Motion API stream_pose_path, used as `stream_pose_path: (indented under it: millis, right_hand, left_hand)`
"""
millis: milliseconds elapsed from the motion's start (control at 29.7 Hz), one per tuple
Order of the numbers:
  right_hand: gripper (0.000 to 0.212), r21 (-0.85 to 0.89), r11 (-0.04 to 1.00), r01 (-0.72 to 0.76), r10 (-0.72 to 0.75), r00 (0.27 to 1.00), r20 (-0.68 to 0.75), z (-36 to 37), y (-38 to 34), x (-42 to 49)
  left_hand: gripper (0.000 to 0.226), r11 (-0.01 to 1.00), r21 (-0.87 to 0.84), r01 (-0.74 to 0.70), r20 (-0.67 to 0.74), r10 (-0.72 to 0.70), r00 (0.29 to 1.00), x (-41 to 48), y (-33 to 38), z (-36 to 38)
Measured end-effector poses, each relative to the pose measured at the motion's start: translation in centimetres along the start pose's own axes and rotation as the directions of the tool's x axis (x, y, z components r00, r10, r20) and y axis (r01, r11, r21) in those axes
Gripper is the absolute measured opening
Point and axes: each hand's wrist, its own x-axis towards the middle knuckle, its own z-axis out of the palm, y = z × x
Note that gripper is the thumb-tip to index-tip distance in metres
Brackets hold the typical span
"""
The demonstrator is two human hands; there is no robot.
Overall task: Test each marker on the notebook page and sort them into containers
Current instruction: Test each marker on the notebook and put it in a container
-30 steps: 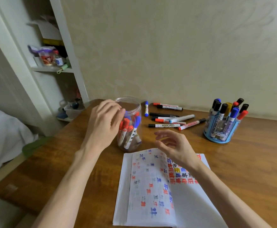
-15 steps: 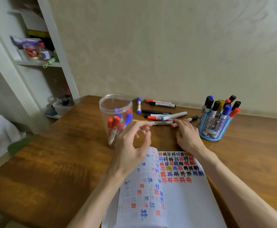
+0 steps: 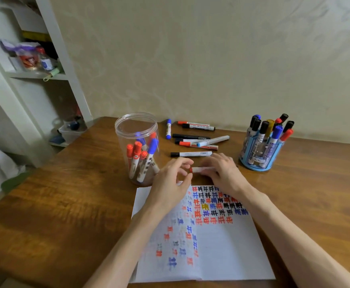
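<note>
Red plastic showed between your hands: the red-capped marker [image 3: 203, 169] sat just beyond the far edge of the notebook [image 3: 222, 246]. Its long axis ran left to right, roughly parallel to the back edge of the tabletop [image 3: 66, 194], with the cap pointing toward your left side.

Your right hand [image 3: 225, 173] was curled round the white barrel and carried it. Your left hand [image 3: 170, 181] had its thumb and forefinger bent in at the cap and appeared to pinch it, though the contact was partly hidden. A straight pull leftward along that axis looked like what uncapping would need, and the left hand was the 1 placed for it.

Half a second before, your right hand was lying on the loose markers [image 3: 192, 140] near the back edge, and your left hand hung empty beside the clear jar [image 3: 135, 119]. Since then the right had drawn 1 marker toward you and the left had come across to meet it.

The jar stood left of your hands, the blue holder [image 3: 259, 161] right.
</note>
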Motion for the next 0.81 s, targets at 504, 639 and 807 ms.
stream_pose_path:
  millis: [504, 639, 807]
  right_hand:
    - [0.022, 0.101, 0.98, -0.169, 0.17, 0.985, -0.006, -4.3, -3.3, -7.7]
    - [0.029, 0.541, 0.809, -0.23, 0.344, 0.931, -0.119, -4.4, -3.6, -9.4]
    - [0.031, 0.765, 0.594, -0.249, 0.45, 0.891, -0.059, -4.2, -4.1, -10.5]
  left_hand:
    - [0.034, 0.942, -0.329, 0.06, -0.018, -0.07, 0.997, -0.6, 2.1, -0.8]
    - [0.042, 0.962, -0.259, 0.084, 0.219, -0.026, 0.975, -0.8, 4.0, 0.1]
    - [0.04, 0.996, -0.077, 0.05, 0.421, -0.013, 0.907, -1.8, 4.9, 1.8]
